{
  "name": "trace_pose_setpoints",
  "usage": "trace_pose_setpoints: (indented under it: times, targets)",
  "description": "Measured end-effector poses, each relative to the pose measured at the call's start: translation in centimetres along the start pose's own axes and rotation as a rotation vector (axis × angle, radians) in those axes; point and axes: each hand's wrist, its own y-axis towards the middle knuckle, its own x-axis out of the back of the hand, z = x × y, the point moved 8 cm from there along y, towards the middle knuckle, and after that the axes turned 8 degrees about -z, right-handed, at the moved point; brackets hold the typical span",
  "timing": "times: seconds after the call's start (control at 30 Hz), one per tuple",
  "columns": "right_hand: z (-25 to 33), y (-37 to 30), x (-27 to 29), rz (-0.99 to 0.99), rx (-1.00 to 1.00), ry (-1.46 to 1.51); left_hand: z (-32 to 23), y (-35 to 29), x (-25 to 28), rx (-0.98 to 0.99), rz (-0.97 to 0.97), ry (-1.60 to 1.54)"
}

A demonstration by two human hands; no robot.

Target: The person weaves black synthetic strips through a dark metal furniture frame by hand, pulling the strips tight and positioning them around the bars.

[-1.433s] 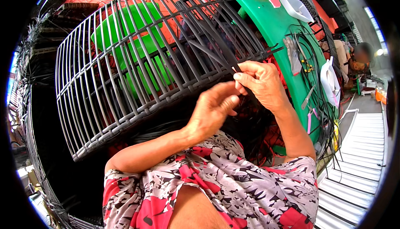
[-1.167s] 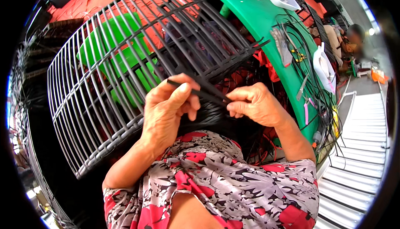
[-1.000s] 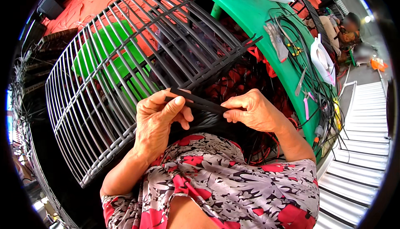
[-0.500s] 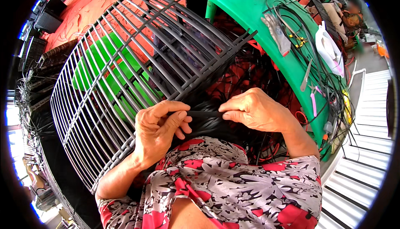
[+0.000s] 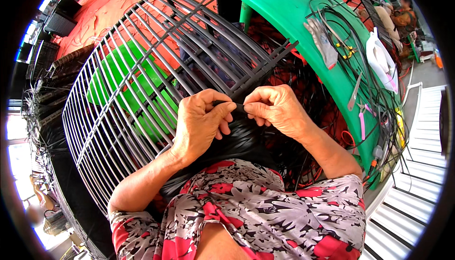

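A large curved frame of grey rods point(image 5: 142, 85) leans across my lap, its loose rod ends fanning out at the upper right. My left hand point(image 5: 201, 122) and my right hand point(image 5: 277, 111) meet just below those ends. Both pinch the same thin dark strand point(image 5: 238, 105), which runs between their fingertips. A bundle of black strands point(image 5: 246, 141) lies under my hands on my lap.
A green table point(image 5: 303, 28) curves along the right, with a grey glove point(image 5: 322, 40), black cords, pliers point(image 5: 361, 118) and white items on it. A green stool point(image 5: 118, 89) shows through the frame on the orange floor. A person sits at the far upper right.
My hands have come down from the raised rod ends and drawn together. They now pinch the strand close to each other, low over my lap.
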Motion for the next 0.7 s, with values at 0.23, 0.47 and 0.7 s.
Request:
trace_pose_setpoints:
  times: [0.23,0.47,0.7]
  targets:
    - [8.6,2.4,6.4,-0.454,0.485,-0.727,-5.6,4.4,1.2,-0.976,-0.326,0.72]
    - [7.7,5.9,4.3,-0.28,0.633,-1.033,-3.7,9.0,-1.5,-0.901,-0.185,1.085]
    - [6.5,9.5,2.7,-0.153,0.623,-1.021,-2.8,10.8,-2.5,-0.814,-0.155,1.113]
